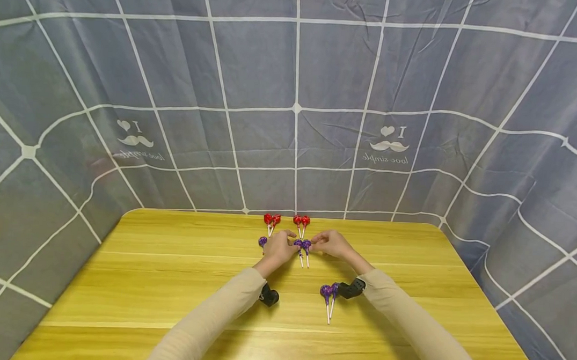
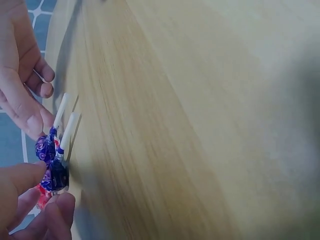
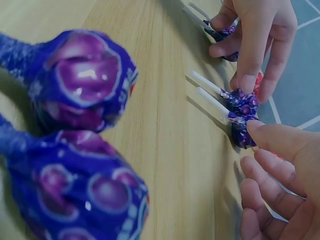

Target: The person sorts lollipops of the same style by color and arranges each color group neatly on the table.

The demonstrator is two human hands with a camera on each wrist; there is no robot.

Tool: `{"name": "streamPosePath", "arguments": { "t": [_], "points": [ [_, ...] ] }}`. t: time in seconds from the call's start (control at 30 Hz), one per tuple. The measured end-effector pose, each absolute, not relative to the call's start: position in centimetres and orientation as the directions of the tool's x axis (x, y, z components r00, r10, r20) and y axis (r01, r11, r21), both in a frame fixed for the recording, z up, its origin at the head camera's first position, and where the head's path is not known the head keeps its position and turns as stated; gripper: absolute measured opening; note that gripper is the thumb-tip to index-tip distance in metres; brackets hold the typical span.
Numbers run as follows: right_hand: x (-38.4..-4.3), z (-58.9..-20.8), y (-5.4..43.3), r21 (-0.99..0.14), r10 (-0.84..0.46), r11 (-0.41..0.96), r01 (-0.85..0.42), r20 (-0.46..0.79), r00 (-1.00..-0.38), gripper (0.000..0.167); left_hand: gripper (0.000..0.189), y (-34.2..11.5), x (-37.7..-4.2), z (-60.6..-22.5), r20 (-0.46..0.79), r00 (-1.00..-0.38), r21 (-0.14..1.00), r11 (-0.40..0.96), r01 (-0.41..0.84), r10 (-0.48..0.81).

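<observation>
Two purple-wrapped lollipops [image 1: 307,246] lie side by side near the table's far middle, white sticks toward me. My left hand [image 1: 279,248] pinches the left one [image 2: 56,176] by its wrapped head between thumb and finger. From the other side, my right hand [image 1: 333,243] touches the head of the right one [image 3: 242,135] with its thumb tip; its other fingers are loosely bent and apart from the candy. Another purple lollipop [image 1: 262,241] shows beside my left hand, which partly covers that spot.
Two red lollipops [image 1: 297,219] lie behind the purple pair, and two more red ones [image 1: 268,219] to their left. A further purple pair [image 1: 325,291] lies nearer me, beside the black right wrist camera [image 1: 351,288]. A grey checked curtain [image 1: 266,141] hangs behind the wooden table [image 1: 168,282].
</observation>
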State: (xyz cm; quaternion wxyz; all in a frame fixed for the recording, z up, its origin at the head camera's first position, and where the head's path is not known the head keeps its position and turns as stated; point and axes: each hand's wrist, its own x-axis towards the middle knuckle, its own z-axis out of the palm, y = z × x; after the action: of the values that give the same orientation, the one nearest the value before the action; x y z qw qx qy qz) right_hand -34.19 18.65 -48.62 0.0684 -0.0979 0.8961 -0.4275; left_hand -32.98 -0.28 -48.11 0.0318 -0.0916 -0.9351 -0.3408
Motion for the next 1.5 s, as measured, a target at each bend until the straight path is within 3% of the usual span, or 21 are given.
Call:
{"name": "streamPosePath", "arguments": {
  "t": [0.3,0.53,0.83,1.2,1.5],
  "points": [
    [-32.7,-48.3,20.3,-0.810,-0.223,0.577,-0.107,-0.029,-0.974,0.034,0.030,-0.5,-32.1,-47.4,0.178,-0.970,0.664,0.707,0.242,0.165],
    [-30.9,-48.1,21.9,-0.796,-0.212,0.590,-0.138,0.012,-0.977,0.035,0.026,-0.5,-29.5,-47.9,0.214,-0.950,0.701,0.642,0.311,0.227],
    [-28.0,-48.7,23.8,-0.803,-0.221,0.582,-0.129,-0.004,-0.975,0.036,0.029,-0.1,-26.3,-47.9,0.168,-0.927,0.845,0.436,0.311,0.336],
    [-25.2,-48.8,24.8,-0.803,-0.294,0.564,-0.192,0.022,-0.956,0.037,0.032,0.6,-24.6,-48.6,0.081,-0.882,0.900,0.346,0.265,0.463],
    [-23.9,-49.3,24.8,-0.794,-0.327,0.565,-0.223,0.032,-0.944,0.036,0.033,1.5,-23.8,-49.4,0.073,-0.880,0.877,0.390,0.281,0.469]
  ]
}}
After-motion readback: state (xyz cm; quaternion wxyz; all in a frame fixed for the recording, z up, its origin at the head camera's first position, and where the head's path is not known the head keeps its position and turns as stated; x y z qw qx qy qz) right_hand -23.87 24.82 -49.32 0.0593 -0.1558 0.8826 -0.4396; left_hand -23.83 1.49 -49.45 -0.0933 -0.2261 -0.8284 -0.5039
